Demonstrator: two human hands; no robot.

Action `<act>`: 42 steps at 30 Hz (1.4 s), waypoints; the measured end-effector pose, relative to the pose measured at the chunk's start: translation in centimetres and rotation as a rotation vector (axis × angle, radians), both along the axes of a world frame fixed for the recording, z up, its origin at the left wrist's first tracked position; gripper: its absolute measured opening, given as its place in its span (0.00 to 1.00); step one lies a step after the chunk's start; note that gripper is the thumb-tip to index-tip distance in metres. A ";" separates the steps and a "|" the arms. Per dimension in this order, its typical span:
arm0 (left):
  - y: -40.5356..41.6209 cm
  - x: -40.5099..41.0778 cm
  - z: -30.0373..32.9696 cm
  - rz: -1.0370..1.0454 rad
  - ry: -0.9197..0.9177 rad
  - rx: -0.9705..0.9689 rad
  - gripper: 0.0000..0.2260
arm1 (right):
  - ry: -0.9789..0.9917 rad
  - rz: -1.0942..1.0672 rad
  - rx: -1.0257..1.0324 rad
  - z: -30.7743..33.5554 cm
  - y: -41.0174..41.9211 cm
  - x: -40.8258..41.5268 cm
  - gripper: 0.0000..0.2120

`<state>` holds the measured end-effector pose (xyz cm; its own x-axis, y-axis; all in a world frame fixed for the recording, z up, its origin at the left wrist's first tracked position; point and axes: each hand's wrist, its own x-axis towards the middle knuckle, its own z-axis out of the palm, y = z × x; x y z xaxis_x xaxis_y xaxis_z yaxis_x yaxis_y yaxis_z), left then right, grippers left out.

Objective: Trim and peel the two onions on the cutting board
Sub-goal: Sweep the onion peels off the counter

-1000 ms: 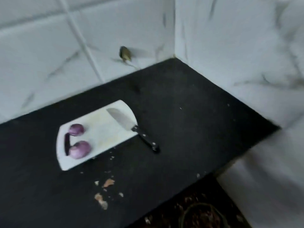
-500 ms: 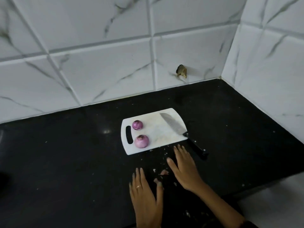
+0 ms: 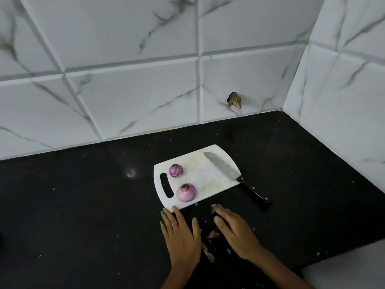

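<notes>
- Head view: a white cutting board (image 3: 200,176) lies on a black countertop (image 3: 83,205) near a tiled corner, its slot handle to the left.
- Two purple onions sit on the board's left part: the far onion (image 3: 176,170) near the back edge, the near onion (image 3: 186,192) close to the front edge, just beside the slot. Both look smooth and glossy, with cut or darkened tops, so by my reading the trimming and peeling are largely done, though the undersides are hidden.
- A knife (image 3: 231,174) rests with its blade on the board's right part and its black handle overhanging onto the counter.
- The left hand (image 3: 181,236) lies flat, fingers straight and spread, its fingertips touching the board's front edge; it holds nothing.
- The right hand (image 3: 235,230) lies flat on the counter just in front of the board, fingers extended and together, also empty.
- Onion-skin scraps (image 3: 208,247) are scattered between the two hands.
- The step in hand looks like clearing up the peelings; the next move would call for sweeping the scraps together without nudging the board or the knife handle.
</notes>
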<state>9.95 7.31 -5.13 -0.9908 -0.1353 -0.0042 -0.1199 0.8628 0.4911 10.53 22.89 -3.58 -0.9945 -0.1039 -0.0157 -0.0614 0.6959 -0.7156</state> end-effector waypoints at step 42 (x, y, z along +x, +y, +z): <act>1.8 2.6 2.0 -0.240 0.139 0.757 0.23 | 0.023 -0.240 -0.160 0.2 -1.0 4.8 0.16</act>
